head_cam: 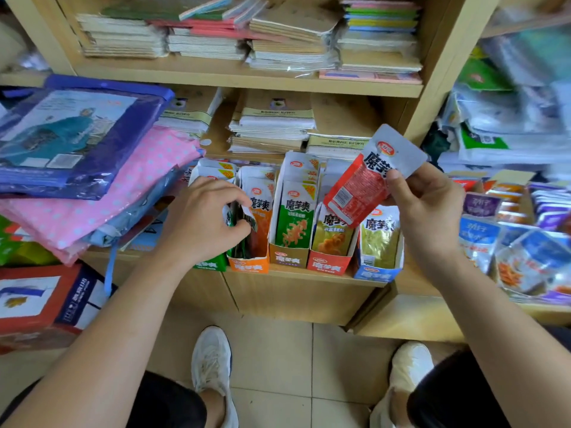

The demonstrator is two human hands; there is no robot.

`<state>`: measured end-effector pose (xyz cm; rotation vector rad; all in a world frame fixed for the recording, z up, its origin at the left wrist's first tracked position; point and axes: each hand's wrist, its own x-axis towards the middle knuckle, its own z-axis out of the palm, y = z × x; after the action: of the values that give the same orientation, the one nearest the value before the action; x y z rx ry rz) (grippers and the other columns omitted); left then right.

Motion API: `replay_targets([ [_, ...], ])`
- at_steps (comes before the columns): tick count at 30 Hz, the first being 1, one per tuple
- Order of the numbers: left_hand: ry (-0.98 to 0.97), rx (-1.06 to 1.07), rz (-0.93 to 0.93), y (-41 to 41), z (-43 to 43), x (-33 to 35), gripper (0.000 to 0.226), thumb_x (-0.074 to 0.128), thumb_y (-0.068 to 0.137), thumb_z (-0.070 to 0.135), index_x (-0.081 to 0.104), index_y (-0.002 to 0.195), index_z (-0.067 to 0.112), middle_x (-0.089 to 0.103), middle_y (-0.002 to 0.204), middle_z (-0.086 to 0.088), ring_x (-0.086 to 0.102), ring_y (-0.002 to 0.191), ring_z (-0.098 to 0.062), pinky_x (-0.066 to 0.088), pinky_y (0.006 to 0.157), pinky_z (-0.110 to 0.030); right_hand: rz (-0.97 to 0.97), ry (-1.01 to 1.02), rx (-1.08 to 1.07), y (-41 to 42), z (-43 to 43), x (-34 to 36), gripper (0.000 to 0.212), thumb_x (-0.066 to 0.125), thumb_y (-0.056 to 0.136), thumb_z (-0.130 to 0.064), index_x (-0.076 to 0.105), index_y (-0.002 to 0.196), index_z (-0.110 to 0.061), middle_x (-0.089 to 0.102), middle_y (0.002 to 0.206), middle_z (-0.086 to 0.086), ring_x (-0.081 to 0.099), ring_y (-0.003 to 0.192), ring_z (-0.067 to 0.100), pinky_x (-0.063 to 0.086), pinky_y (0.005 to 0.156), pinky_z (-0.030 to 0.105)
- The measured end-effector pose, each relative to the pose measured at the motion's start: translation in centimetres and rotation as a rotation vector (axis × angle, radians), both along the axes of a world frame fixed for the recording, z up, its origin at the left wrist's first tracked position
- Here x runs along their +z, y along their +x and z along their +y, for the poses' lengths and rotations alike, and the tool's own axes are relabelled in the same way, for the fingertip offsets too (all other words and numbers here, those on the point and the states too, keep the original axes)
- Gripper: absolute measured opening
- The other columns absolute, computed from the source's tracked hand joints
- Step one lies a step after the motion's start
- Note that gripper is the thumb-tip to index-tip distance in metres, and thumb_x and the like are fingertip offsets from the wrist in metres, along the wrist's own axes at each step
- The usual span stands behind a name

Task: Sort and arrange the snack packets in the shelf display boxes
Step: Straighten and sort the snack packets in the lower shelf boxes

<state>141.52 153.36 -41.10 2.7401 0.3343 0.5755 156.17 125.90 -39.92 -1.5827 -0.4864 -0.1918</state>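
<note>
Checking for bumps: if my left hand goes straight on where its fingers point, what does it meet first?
Probably the orange packet in the orange box, just past the dark packets the left hand pinches; depth unclear.

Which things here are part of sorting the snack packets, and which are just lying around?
Job: red packet in the right hand; dark green packets gripped by the left hand; row of display boxes.
Lying about: notebook stacks on the shelves; blue raincoat pack; pink dotted pack.
</note>
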Motion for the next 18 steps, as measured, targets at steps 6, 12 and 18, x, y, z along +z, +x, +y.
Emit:
replay_targets([
  [6,0.083,-0.050,0.001,2.1,-3.6,0.3,0.032,0.070,0.085,0.039,0.072,0.116,0.031,0.069,0.118,0.013,0.051,0.117,-0.019,0.041,0.098,-0.040,0.118,0.130,-0.084,1.2,-2.6,-0.2,0.015,0.060,0.100,-0.016,0.071,0.111,-0.017,0.077,0.097,0.002,0.073,0.088,0.021,0.060,0.074,0.041],
  [12,0.062,-0.280,0.070,5.5,-10.1,-0.6,0.068,0.065,0.093,0.040,0.038,0.154,0.025,0.046,0.152,0.009,0.039,0.138,-0.013,0.030,0.114,-0.033,0.204,0.113,-0.141,1.5,-3.9,-1.3,0.016,0.061,0.100,-0.017,0.069,0.109,-0.007,0.076,0.089,-0.002,0.074,0.085,0.017,0.061,0.071,0.037],
  [18,-0.040,-0.286,0.082,7.1,-11.4,-1.1,0.047,0.066,0.094,0.038,0.057,0.139,0.029,0.056,0.121,0.010,0.058,0.105,-0.008,0.050,0.083,-0.027,0.224,0.123,-0.144,1.6,-4.6,-1.4,0.010,0.061,0.100,-0.016,0.070,0.095,-0.016,0.076,0.085,-0.007,0.072,0.079,0.008,0.056,0.063,0.023],
])
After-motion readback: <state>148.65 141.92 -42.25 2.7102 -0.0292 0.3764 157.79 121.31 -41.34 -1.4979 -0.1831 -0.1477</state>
